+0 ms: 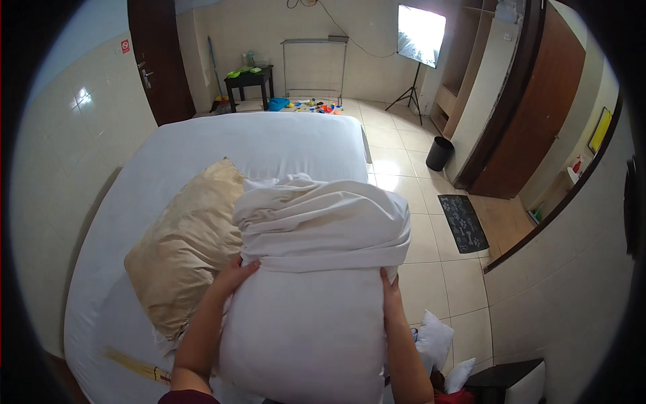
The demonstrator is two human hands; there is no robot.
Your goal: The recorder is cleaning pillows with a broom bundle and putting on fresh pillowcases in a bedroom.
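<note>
A white pillow (303, 323) stands before me, with a bunched white pillowcase (323, 227) around its far part. My left hand (237, 272) grips the pillow and the case's edge on the left side, thumb on top. My right hand (390, 290) grips the same edge on the right side; its fingers are partly hidden. A creased beige pillow (186, 247) lies on the bed to the left, close to my left hand. Under both is a bed with a white fitted sheet (176, 146).
A bristle hand broom (136, 366) lies on the bed at lower left. Small white pillows (435, 338) and a black box-like piece of furniture (504, 379) are at lower right. Beyond are a dark mat (463, 223), a black bin (440, 153), a tripod light (421, 38) and scattered toys (323, 107).
</note>
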